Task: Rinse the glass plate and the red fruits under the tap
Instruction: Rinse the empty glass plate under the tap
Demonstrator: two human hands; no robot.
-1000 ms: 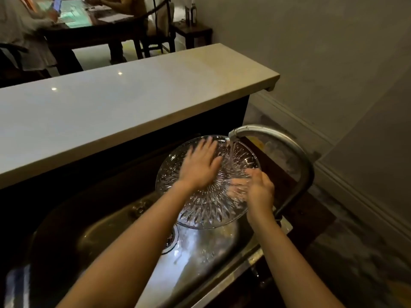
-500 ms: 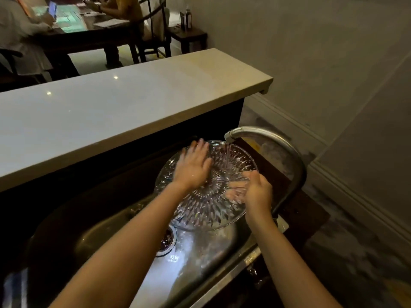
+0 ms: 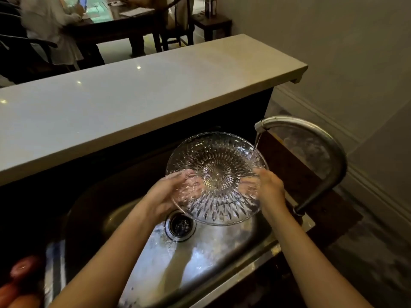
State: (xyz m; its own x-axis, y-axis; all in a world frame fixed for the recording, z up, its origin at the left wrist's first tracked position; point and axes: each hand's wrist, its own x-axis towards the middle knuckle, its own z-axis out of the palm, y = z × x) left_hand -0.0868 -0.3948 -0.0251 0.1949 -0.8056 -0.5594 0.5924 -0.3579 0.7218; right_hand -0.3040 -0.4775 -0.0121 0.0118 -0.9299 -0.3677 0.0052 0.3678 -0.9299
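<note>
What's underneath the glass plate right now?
Below the glass plate lies the steel sink, its drain partly covered by the rim. Fingers of the left hand and right hand show blurred through the glass.

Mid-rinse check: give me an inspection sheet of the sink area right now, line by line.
Surface: wet steel sink, drain uncovered.
Job's things: glass plate held tilted above the sink, the stream from the tap landing on its upper right rim; red fruits blurred at the lower left, beside the basin.
Clutter: nothing seen.
Grippers: left hand grips the plate's left rim; right hand grips its right rim.
Cables: nothing seen.
Surroundings: pale counter behind the sink; people seated at a dark table beyond.
</note>
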